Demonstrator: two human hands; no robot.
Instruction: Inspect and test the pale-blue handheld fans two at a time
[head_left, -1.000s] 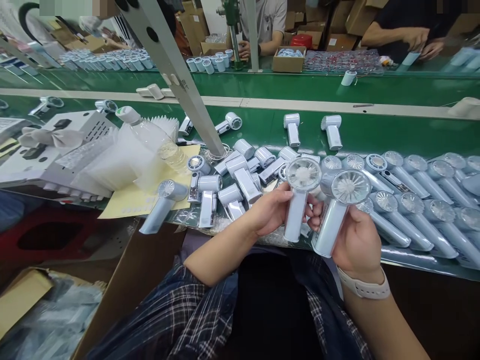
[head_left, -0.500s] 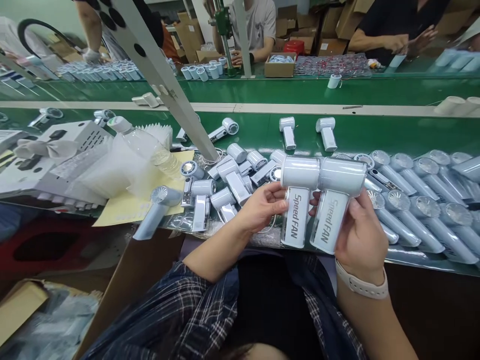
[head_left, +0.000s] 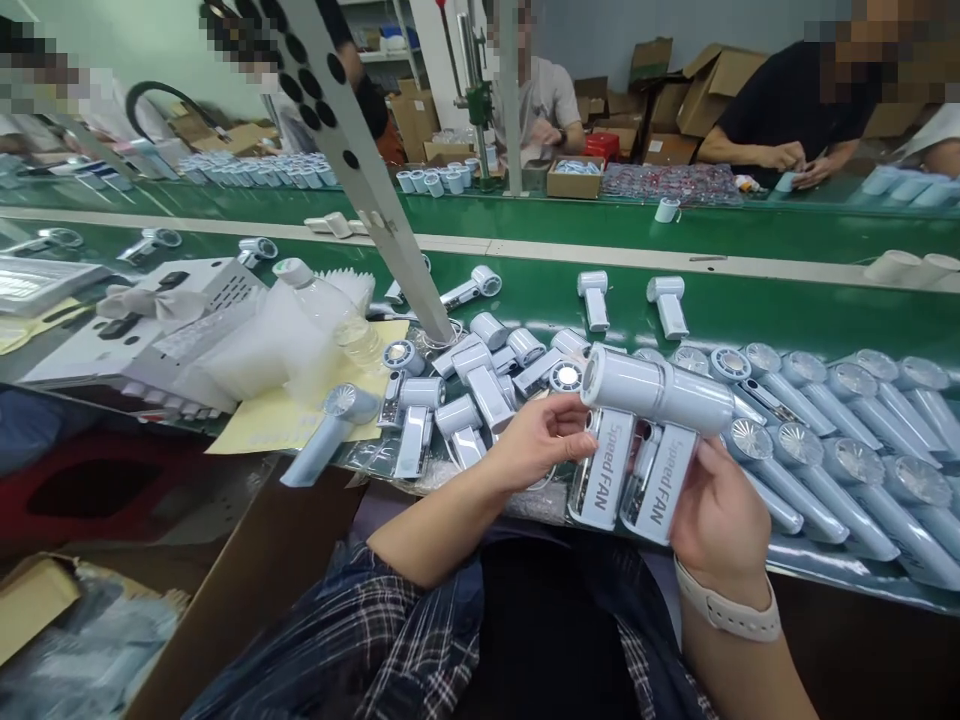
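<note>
Two pale blue handheld fans stand side by side in front of me, heads touching and handles down, with "Speed FAN" lettering facing me. My left hand pinches the left fan at the edge of its handle. My right hand is closed around the right fan, its fingers mostly hidden behind the handle. Parts of the insides show along the left side of both handles. Left of the fans lies a pile of similar fans, some with open handles. Rows of fans in clear sleeves lie to the right.
A slanted metal post rises behind the pile. To the left are a sleeved fan, yellow paper, a plastic bottle and a white machine. Two fans lie on the green belt. Co-workers sit opposite.
Both fans have tilted and turned in my hands, so their left sides show more. They sit slightly lower in view. The camera view has shifted, showing more of the far side.
</note>
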